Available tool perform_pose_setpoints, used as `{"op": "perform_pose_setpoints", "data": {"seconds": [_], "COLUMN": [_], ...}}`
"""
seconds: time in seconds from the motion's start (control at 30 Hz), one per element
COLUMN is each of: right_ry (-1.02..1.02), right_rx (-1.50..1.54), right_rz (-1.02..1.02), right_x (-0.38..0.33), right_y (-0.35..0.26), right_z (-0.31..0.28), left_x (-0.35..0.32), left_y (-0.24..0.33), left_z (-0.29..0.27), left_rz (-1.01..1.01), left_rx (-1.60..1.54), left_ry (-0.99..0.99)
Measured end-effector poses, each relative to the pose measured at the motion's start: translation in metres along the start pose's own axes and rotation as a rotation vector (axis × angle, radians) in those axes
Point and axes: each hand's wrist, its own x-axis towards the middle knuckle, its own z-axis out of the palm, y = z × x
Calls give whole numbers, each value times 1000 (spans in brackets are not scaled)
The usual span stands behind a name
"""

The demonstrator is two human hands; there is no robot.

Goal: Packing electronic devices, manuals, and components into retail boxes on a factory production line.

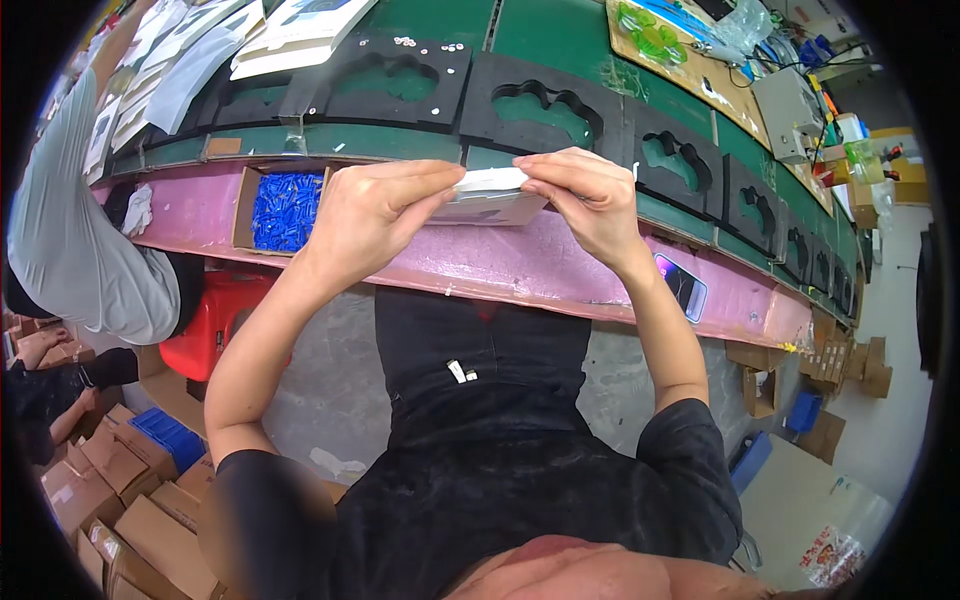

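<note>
Between my hands is a thin white cardboard box (492, 208), held up over the front edge of the bench. My left hand (372, 212) pinches the left end of its narrow white edge between thumb and fingers. At the opposite end my right hand (590, 198) grips the same edge with fingers and thumb. The box's broad face tilts down toward me, and what is inside it is hidden.
Black foam blocks with shaped cutouts (545, 105) line the green bench (545, 40). A cardboard tray of small blue parts (287, 212) and a phone (682, 288) lie on the pink shelf (480, 262). White boxes (300, 35) stack far left; another person (85, 250) sits beside me.
</note>
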Motion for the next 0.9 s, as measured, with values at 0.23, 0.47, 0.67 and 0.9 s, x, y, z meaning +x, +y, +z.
{"op": "perform_pose_setpoints", "data": {"seconds": [0.23,0.47,0.67,0.9], "right_ry": [-44,9,26,-5], "right_rx": [-36,-84,-100,-108], "right_rz": [-73,-181,-249,-216], "right_x": [0,-2,0,2], "right_y": [-7,-4,2,1], "right_z": [2,13,17,15], "left_x": [-10,-31,-30,-24], "left_y": [-1,-19,-19,-20], "left_z": [-10,-11,-17,-30], "left_rz": [-13,48,0,-93], "left_rx": [9,27,-33,-124], "left_ry": [-69,24,-5,-82]}}
